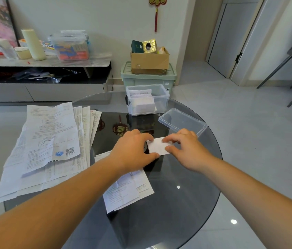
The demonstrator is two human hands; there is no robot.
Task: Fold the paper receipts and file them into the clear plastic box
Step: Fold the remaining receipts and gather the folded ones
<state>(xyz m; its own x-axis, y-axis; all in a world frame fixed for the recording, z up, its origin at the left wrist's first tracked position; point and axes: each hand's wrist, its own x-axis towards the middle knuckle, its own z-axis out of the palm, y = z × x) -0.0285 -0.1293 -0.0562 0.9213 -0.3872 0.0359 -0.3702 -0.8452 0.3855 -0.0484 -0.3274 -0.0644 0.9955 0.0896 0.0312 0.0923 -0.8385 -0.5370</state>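
Mid-fold: left hand (134,150) and right hand (186,146) each have a pinching grip on the folded receipt (157,146), flat on the table (177,177), just near of the lid (182,121). The clear plastic box (166,95) stands open at the far edge, folded slips inside. Next, I reckon: press the crease, lift, slot it into the box. The unfolded receipts (51,141) wait at left.
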